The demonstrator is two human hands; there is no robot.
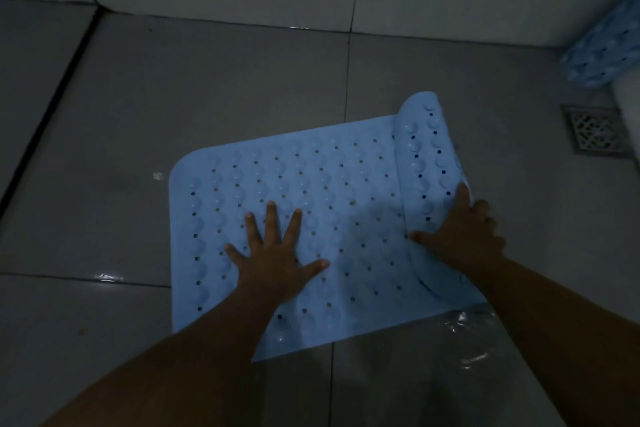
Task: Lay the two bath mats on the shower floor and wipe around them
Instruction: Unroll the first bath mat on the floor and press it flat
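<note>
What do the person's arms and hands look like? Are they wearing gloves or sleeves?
No gloves and no sleeves that I can see. Both forearms are bare all the way to the picture's bottom edge. The left hand and right hand are bare too. I can't spot any rings, watch or bracelets, though the room is dim, so tiny things could be hidden.

mat (311,201) flat on the floor (207,97); drain (594,128) at two o'clock, second mat (602,52) behind it.
</note>
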